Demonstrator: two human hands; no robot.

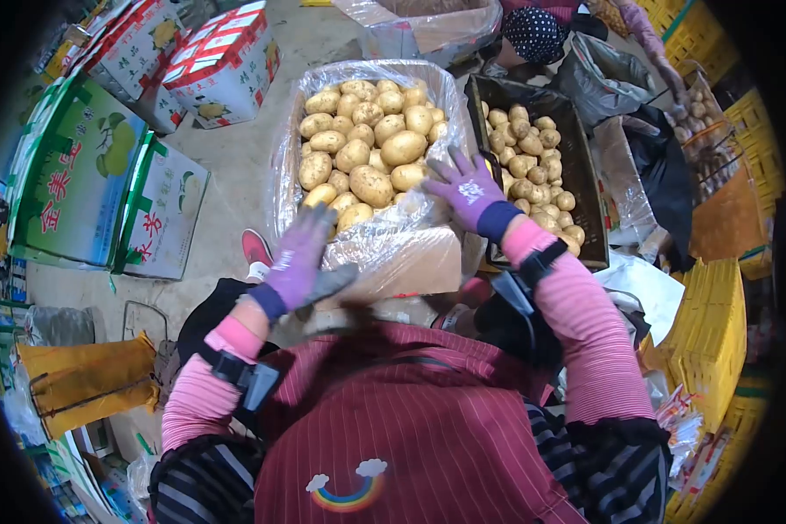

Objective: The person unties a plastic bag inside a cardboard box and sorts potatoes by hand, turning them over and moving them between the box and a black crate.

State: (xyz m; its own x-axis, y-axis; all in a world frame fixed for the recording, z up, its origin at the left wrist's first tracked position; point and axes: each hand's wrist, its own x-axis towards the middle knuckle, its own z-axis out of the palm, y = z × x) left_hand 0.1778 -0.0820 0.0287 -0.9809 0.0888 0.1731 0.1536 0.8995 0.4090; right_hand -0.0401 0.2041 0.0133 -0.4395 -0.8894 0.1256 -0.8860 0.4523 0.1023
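Directly ahead of me stands a cardboard box [415, 262] lined with a clear plastic bag [283, 170] and filled with large potatoes [371, 185]. My left hand [302, 265], in a purple glove with grey fingertips, is at the box's near left corner with its fingers extended and thumb apart. At the right rim, my right hand [472, 188] lies over the plastic, fingers spread, its tips close to the potatoes. Neither hand grips anything. Just right of the box, a black crate [596, 218] holds smaller potatoes [533, 166], partly covered by my right wrist.
Printed cartons [162, 205] stand on the left, with red-and-white boxes [223, 65] behind them. Another plastic-lined box [428, 35] is at the back, near a person in a dotted garment [533, 37]. Yellow crates [703, 336] are stacked on the right; an orange-yellow bundle [92, 380] lies left.
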